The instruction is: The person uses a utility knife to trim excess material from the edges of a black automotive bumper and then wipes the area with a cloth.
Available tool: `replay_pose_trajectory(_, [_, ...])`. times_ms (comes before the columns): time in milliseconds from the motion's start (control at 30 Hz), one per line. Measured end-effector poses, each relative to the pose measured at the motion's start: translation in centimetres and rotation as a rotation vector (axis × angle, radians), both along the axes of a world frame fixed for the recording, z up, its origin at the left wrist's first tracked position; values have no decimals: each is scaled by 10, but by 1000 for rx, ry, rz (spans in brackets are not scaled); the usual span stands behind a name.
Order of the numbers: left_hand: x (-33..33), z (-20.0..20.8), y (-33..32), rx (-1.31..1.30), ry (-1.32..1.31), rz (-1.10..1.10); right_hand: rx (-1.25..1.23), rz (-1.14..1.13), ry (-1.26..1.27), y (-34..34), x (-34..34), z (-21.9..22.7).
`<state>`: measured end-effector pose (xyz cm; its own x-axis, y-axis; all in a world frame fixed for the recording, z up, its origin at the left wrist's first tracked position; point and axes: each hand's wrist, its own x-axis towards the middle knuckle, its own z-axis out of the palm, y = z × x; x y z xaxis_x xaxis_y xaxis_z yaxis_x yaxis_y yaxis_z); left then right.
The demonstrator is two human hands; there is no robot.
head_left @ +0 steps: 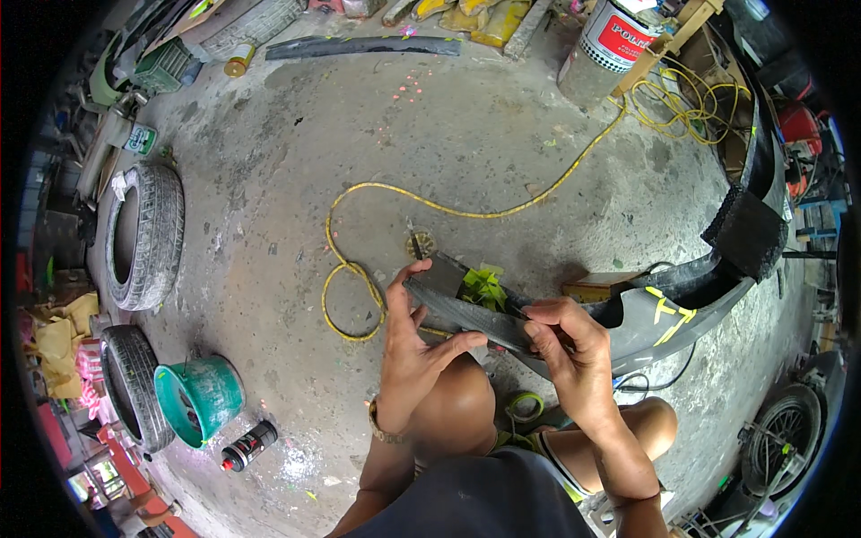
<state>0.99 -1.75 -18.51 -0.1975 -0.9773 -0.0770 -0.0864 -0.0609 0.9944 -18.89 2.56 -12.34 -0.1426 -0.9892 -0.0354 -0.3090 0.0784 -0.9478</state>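
I crouch over a long dark grey car bumper (691,309) lying on the concrete floor, its end raised in front of my knees. My left hand (414,345) grips the bumper's near end, thumb on top and fingers spread along its edge. My right hand (565,345) pinches the same edge a little further right. Strips of yellow-green tape (482,289) are stuck on the inside of the bumper between my hands, and more yellow tape marks (668,314) sit further along it. A roll of tape (525,408) lies by my knee.
A yellow hose (448,211) loops across the floor. Two tyres (143,235) (133,381), a green bucket (199,396) and a black spray can (248,446) lie at the left. A large drum (610,45) stands at the back; a wheel (785,430) sits lower right.
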Motion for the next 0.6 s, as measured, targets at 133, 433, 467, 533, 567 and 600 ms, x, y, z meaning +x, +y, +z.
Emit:
replay_pose_trajectory(133, [0,6,1,27,116,-19,100,-22,-2,9,-4,12])
replay_pose_trajectory(433, [5,39,33,-351,-101,232,65,-41,-191,54,-6,3])
replay_pose_trajectory(467, [12,42,44,-464,-128,205,70,8,-204,57,-6,3])
replay_pose_trajectory(533, [-6,69,56,-341,-96,36,37,86,-242,64,-5,1])
replay_pose_trajectory(567, [-11,76,57,-299,-122,-90,40,119,-244,67,-6,1])
replay_pose_trajectory(600, [-13,75,60,-307,-141,-92,30,121,-262,69,-6,0])
